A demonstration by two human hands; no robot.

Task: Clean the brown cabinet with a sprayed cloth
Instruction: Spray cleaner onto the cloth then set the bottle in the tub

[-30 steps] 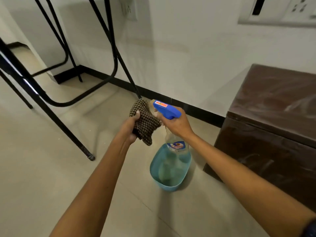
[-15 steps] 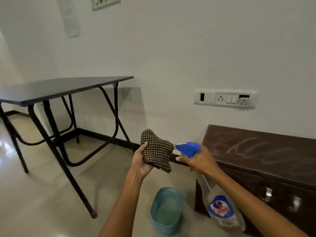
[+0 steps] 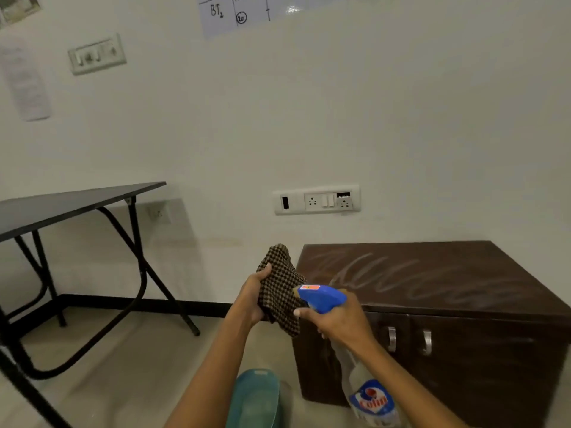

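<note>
Cloth of brown-and-black checked fabric [image 3: 278, 291] hangs bunched, gripped by the left hand [image 3: 253, 299] just left of the streaked top of the dark brown wooden cabinet [image 3: 448, 282], apparently held up to catch spray; its long axis runs near vertical. The right hand [image 3: 343, 322] clasps a clear spray bottle with blue trigger head [image 3: 323, 297], nozzle aimed left at the cloth, body slanting down-right. A teal plastic basin [image 3: 256, 396] sits on the floor below.

The pale tiled floor [image 3: 129, 375] carries the brown cabinet [image 3: 463, 344], a teal plastic tub [image 3: 255, 400] just left of the cabinet's front corner, and a black folding table [image 3: 61, 208] well left of the cabinet.
</note>
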